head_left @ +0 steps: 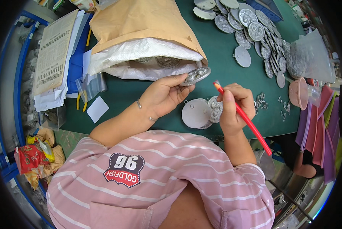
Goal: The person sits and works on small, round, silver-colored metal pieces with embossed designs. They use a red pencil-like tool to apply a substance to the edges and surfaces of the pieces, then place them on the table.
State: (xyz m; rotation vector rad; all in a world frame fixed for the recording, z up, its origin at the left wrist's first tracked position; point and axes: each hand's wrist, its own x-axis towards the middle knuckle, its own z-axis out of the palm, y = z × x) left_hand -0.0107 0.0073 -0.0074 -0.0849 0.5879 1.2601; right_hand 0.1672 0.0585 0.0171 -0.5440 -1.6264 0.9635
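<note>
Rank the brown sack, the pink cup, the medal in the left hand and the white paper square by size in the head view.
1. Brown sack
2. Pink cup
3. Held medal and white paper square: too alike to rank

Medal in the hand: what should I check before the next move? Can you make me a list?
1. Medal gripped: ok, the left hand holds it between thumb and fingers.
2. Red pencil-like tool gripped: ok, it is in the right hand.
3. Tool tip clear of the medal: ok, there seems to be a gap.
4. Paper bag open: ok, its white-lined mouth gapes and round pieces show inside.
5. Small rings tidied up: not ok, they lie loose on the green table.
6. Medal's underside finished: cannot tell, it's hidden.
</note>
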